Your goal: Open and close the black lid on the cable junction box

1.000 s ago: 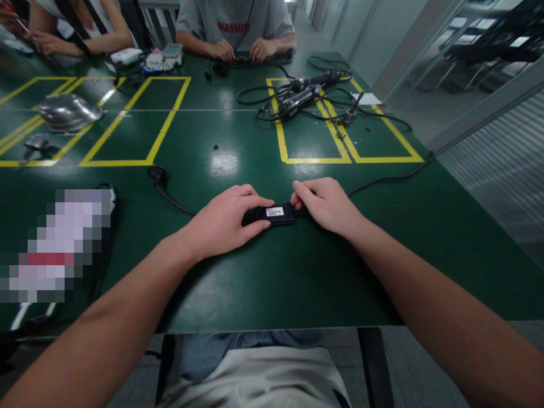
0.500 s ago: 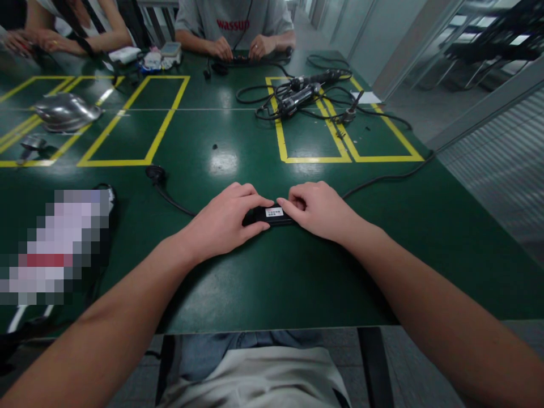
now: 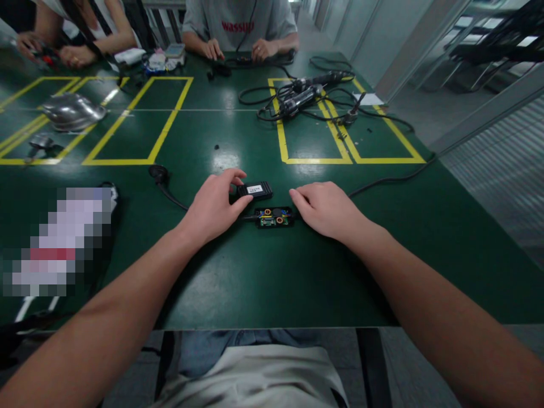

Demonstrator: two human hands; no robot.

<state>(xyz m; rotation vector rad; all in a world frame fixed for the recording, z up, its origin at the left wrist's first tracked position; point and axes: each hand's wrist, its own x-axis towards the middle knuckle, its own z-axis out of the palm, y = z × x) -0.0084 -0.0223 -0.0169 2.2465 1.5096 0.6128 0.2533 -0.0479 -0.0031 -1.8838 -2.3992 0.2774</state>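
1. Resting on the green table [image 3: 272, 283] between the two hands, the open black case [image 3: 274, 225] shows a circuit board [image 3: 267, 221], coloured wires and two copper-coloured rings; such bare parts are best left untouched by fingertips.
2. The right hand [image 3: 325, 208] lies curled at the case's right end, thumb and fingers drawn close together. What they grip, if anything, I cannot tell, since the hand covers that end. A light hold there would steady the case without tugging its wires.
3. The left hand [image 3: 217, 201] is partly open, its thumb and fingers about the left end of a black lid [image 3: 266, 191], apparently pinching it.
4. That lid, with a white label on top, is just beyond the case and apart from it; whether it touches the table is hard to judge. Level, held by its edges and clear of the board, seems safest.
5. Farther left, a black plug [image 3: 158, 173] ends a cable running behind the left hand.
6. Across the table, corded tools [image 3: 300, 99] lie over yellow tape [image 3: 317, 161], short of a co-worker's hand [image 3: 264, 50].
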